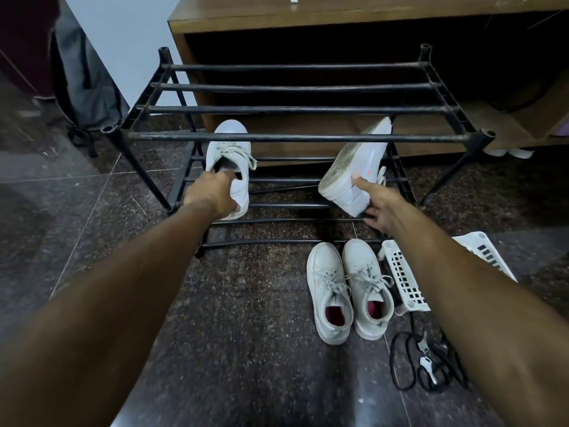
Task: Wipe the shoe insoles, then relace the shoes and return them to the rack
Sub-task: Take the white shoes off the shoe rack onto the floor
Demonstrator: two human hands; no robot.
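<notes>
A black metal shoe rack stands on the floor in front of me. My left hand grips the heel of a white laced sneaker that rests upright on the lower bars at the left. My right hand holds a second white sneaker by its heel; this one is tipped on its side with the dirty sole facing left, over the lower bars at the right. Another white pair with red insoles sits on the floor in front of the rack, laces tied.
A white plastic basket lies on its side right of the floor pair. A black cord with keys is on the floor nearby. A wooden cabinet stands behind the rack, a grey bag at the far left.
</notes>
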